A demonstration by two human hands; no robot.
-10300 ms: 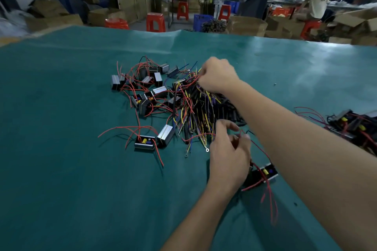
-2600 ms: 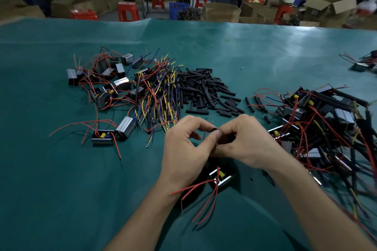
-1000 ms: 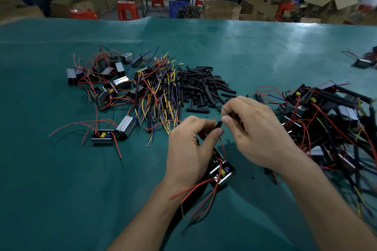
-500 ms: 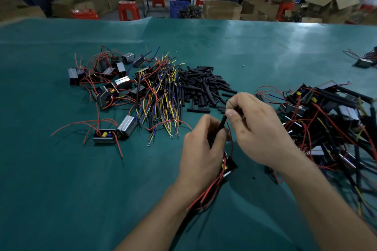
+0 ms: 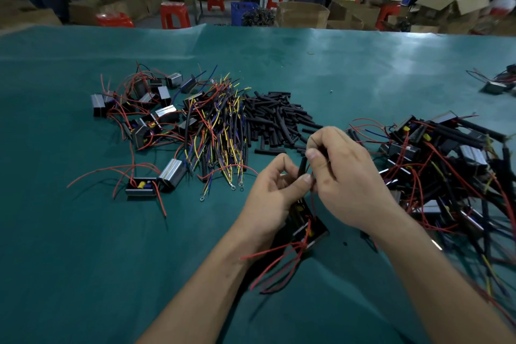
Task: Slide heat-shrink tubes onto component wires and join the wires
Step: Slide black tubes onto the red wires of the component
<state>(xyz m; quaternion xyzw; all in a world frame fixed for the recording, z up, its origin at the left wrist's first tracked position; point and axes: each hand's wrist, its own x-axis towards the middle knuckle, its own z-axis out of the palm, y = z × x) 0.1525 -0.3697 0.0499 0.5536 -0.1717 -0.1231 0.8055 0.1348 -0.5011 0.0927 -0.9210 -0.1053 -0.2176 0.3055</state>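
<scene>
Left hand (image 5: 275, 193) and right hand (image 5: 339, 173) both pinch a black heat-shrink tube (image 5: 302, 166) above a component (image 5: 308, 225) with red wires (image 5: 275, 262), over the counter (image 5: 83, 260).

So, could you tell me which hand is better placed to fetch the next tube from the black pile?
Probably the right hand: it sits nearest the heat-shrink tube pile and only pinches the black tube, while the left hand steadies the component and its red wires.
</scene>
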